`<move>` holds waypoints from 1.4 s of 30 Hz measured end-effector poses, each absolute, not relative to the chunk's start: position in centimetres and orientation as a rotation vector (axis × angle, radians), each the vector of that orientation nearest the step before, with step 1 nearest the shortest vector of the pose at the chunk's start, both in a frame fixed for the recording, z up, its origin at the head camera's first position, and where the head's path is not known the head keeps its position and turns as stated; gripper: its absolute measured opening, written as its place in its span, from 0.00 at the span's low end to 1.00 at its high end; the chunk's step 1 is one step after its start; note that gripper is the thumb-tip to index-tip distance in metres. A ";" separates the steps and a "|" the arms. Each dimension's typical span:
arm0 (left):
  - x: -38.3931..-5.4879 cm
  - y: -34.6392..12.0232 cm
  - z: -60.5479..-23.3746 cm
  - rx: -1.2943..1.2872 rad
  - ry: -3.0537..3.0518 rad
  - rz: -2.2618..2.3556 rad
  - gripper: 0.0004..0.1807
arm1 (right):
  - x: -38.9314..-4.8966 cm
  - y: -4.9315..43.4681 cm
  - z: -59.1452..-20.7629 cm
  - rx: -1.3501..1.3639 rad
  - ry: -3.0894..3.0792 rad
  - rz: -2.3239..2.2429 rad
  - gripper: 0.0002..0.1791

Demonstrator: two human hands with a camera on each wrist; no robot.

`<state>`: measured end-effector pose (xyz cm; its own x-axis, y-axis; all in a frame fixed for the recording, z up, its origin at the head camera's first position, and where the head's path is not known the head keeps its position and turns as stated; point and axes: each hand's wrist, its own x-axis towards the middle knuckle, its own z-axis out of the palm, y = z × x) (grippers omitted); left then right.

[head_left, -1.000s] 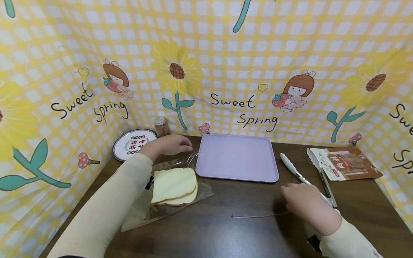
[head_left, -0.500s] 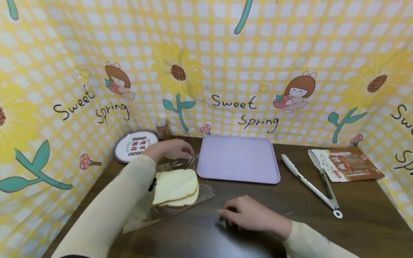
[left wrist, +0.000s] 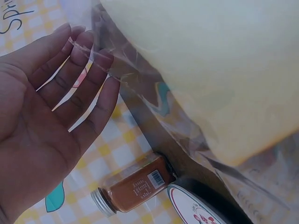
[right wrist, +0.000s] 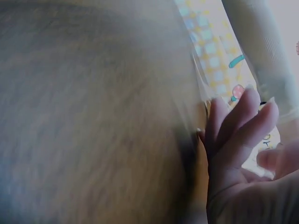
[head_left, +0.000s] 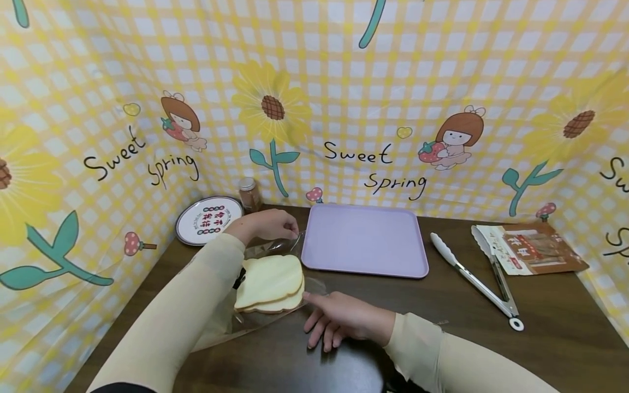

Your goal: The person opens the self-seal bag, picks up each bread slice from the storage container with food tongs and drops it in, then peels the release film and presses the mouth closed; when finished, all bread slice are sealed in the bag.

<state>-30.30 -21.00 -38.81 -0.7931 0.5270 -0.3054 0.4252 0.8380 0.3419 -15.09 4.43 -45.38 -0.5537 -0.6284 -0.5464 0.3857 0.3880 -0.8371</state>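
Two slices of bread (head_left: 270,277) lie stacked on a clear plastic bag (head_left: 221,327) at the left of the table. My left hand (head_left: 272,225) is at the bag's far edge. In the left wrist view, thumb and fingertips of that hand (left wrist: 56,93) pinch the edge of the film (left wrist: 126,79). My right hand (head_left: 344,316) is just right of the bread, fingers spread and thumb at the slices' edge. It holds nothing. In the right wrist view the same hand (right wrist: 243,144) shows relaxed fingers beside the blurred tabletop.
A lilac tray (head_left: 366,240) stands beside the bag. Behind my left arm are an oval plate (head_left: 199,218) and a small jar (head_left: 249,195) of brown contents. Tongs (head_left: 474,284) and a brown and white food packet (head_left: 535,248) lie at the right. Patterned cloth encloses the sides.
My right hand has swept left from beside the tongs to the bread, leaving a thin strip it had near the table's right side. My left hand has closed onto the bag's edge.
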 end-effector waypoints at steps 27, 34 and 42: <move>-30.4 -20.9 -39.2 0.675 2.622 0.409 0.09 | -15.9 3.1 -46.2 -0.093 1.757 -1.483 0.20; -29.7 -21.4 -38.6 0.623 2.689 0.441 0.10 | -16.1 3.6 -45.9 -0.263 1.992 -1.476 0.19; -27.7 -23.2 -37.2 0.648 2.793 0.619 0.10 | -16.4 5.4 -44.3 -0.694 2.534 -1.257 0.16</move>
<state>-27.67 -23.23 -37.25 -0.8819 0.4598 -0.1042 0.3727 0.8153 0.4431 -16.43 5.37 -44.32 -0.8618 -0.5072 0.0053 -0.3110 0.5201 -0.7955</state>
